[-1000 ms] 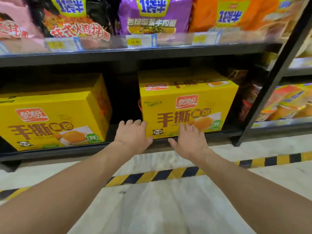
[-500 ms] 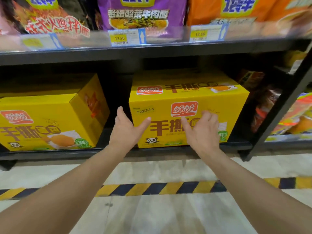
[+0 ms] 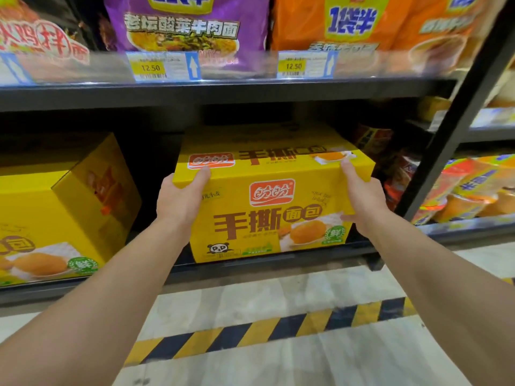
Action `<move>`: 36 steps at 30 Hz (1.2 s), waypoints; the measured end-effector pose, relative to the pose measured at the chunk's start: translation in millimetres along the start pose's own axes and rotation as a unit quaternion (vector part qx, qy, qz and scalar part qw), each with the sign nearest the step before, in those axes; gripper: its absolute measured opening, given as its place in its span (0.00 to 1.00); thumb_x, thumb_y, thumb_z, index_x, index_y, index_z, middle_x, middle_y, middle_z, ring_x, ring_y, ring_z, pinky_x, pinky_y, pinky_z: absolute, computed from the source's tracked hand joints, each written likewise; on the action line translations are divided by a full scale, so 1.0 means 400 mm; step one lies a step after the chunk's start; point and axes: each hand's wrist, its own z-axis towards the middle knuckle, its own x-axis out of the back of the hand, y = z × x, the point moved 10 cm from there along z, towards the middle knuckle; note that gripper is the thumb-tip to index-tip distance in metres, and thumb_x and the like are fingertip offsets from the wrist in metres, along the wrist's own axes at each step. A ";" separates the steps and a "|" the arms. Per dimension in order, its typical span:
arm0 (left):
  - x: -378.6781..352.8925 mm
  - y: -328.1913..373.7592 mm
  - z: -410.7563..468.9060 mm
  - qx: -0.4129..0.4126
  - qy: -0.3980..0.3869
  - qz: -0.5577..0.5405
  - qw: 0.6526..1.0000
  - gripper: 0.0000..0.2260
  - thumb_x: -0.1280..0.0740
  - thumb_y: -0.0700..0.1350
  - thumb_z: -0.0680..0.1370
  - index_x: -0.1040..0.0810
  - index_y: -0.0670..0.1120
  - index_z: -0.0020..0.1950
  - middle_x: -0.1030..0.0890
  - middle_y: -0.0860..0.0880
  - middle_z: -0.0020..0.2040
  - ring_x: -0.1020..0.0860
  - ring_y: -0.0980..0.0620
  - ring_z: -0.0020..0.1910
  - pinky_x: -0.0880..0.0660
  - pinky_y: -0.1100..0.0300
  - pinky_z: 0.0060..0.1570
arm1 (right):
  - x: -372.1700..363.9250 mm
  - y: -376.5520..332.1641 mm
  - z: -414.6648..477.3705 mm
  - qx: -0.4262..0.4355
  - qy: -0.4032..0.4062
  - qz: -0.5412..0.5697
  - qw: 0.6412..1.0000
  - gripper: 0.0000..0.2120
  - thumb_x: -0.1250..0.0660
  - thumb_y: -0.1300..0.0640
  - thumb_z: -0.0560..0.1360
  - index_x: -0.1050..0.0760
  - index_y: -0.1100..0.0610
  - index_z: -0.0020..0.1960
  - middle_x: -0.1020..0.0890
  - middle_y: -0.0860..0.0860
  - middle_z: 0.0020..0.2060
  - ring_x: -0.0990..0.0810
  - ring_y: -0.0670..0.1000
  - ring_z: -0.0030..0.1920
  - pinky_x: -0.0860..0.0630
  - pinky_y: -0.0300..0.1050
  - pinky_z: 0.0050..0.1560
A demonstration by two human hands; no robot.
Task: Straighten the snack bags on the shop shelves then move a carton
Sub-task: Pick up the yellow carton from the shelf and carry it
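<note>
Between the hands, on the bottom shelf (image 3: 278, 263), grips the yellow carton (image 3: 267, 218) by its top front corners with left hand (image 3: 181, 200) and right hand (image 3: 362, 196), thumbs on the lid. Left of the left hand, a second carton (image 3: 41, 213).

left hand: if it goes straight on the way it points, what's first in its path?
The left hand grips the yellow carton at its top left corner. Straight on lies only the dark gap beside it; looks free, though depth is unclear.
</note>
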 end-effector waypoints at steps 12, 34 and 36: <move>0.055 -0.001 -0.096 0.030 0.006 -0.033 0.999 0.16 0.27 0.56 0.80 0.23 0.54 0.66 0.20 0.56 0.48 0.20 0.55 0.46 0.29 0.58 0.36 | 0.084 0.046 -0.126 -0.006 0.053 0.017 0.998 0.39 0.29 0.33 0.75 0.37 0.53 0.76 0.25 0.50 0.59 0.23 0.57 0.59 0.23 0.66 0.66; 0.057 -0.023 -0.538 0.011 -0.062 -0.006 0.998 0.17 0.28 0.55 0.81 0.22 0.58 0.69 0.18 0.59 0.53 0.20 0.59 0.51 0.26 0.58 0.42 | 0.502 0.212 -0.479 -0.019 0.170 0.034 0.985 0.39 0.32 0.34 0.73 0.36 0.56 0.75 0.23 0.54 0.64 0.21 0.61 0.62 0.22 0.64 0.64; 0.048 -0.022 -0.566 0.010 -0.061 -0.003 0.998 0.15 0.28 0.55 0.81 0.21 0.58 0.68 0.18 0.60 0.52 0.20 0.59 0.50 0.26 0.57 0.42 | 0.514 0.213 -0.471 -0.010 0.154 0.037 0.987 0.35 0.32 0.37 0.76 0.35 0.57 0.74 0.23 0.55 0.64 0.21 0.60 0.61 0.22 0.63 0.64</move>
